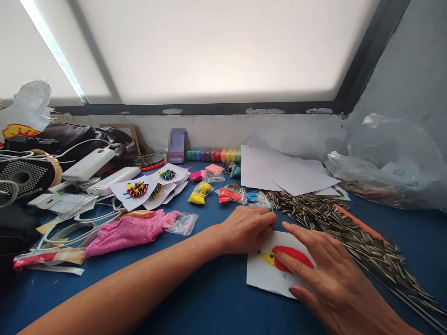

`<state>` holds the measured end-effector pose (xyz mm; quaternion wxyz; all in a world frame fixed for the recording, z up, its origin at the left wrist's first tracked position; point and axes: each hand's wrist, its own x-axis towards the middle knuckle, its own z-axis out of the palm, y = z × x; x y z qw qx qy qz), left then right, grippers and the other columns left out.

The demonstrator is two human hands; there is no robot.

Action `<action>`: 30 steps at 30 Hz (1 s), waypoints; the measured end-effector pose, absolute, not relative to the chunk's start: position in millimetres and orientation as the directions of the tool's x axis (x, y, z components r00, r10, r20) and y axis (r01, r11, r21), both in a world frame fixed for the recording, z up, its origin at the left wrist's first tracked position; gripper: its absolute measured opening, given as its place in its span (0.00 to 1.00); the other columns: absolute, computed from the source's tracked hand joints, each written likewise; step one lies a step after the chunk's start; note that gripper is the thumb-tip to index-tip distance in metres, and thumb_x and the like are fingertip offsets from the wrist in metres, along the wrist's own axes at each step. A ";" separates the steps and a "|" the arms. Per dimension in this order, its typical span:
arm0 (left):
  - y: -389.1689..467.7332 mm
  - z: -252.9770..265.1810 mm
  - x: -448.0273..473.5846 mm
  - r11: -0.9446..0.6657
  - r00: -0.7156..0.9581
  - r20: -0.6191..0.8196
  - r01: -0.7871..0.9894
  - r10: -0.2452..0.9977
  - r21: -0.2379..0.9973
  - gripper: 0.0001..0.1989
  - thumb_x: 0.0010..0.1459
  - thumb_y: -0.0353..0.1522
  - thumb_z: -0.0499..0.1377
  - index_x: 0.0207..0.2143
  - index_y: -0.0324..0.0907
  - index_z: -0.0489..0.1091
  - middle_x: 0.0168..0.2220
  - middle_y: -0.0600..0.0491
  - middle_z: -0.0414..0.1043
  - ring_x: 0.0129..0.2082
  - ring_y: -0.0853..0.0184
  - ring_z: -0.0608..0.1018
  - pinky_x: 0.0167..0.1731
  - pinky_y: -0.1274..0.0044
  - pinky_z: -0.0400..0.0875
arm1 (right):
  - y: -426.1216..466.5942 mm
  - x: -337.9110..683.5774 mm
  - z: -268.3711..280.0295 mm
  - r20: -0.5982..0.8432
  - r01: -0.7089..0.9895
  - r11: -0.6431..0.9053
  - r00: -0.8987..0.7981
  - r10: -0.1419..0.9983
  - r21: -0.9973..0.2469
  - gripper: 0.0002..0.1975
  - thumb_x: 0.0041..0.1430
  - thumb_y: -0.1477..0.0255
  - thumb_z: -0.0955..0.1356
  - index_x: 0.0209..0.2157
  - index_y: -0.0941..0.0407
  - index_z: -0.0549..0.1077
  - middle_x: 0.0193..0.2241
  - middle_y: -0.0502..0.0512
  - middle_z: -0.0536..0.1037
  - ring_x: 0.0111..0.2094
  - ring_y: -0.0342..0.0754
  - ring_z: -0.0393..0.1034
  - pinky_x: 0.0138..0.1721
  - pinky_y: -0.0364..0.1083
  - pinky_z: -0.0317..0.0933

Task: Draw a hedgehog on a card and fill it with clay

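A white paper card [265, 281] lies on the blue table, bearing a flat picture of a yellow clay head [267, 258] with small black dots and a red clay body [291, 257]. Short pencil lines show below the red part. My left hand [248, 227] rests at the card's upper left edge, its fingers curled in; whatever they hold, if anything, is hidden. Over the card's right side my right hand [331, 274] spreads its fingers, with one fingertip touching the clay where yellow meets red. Part of the red body is covered by that hand.
Striped sunflower seeds [314, 211] are heaped behind and right of my right hand. Beyond lie clay packets in yellow [199, 193] and orange [230, 194], plus paper sheets [279, 170]. Finished clay pictures [137, 190], a pink cloth [129, 234] and cables crowd the left.
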<state>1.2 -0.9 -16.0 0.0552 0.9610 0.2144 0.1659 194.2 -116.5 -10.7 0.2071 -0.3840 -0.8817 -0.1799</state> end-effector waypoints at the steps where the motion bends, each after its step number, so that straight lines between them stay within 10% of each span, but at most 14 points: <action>1: -0.9 -16.0 1.4 -0.902 0.852 0.298 0.393 0.430 0.179 0.07 0.61 0.28 0.48 0.38 0.42 0.64 0.35 0.53 0.72 0.32 0.69 0.71 0.27 0.76 0.58 | -116.5 194.0 -11.2 0.511 0.753 0.637 -0.619 0.597 0.168 0.14 0.61 0.66 0.65 0.47 0.53 0.75 0.57 0.65 0.65 0.55 0.61 0.61 0.50 0.60 0.59; 30: -0.9 -16.9 0.0 -0.904 0.858 0.290 0.381 0.424 0.195 0.06 0.61 0.27 0.48 0.37 0.41 0.63 0.35 0.53 0.71 0.31 0.70 0.70 0.27 0.76 0.58 | -128.9 206.3 -17.7 0.539 0.856 0.512 -0.465 0.702 0.071 0.18 0.64 0.66 0.61 0.53 0.50 0.72 0.58 0.60 0.66 0.53 0.58 0.66 0.45 0.56 0.67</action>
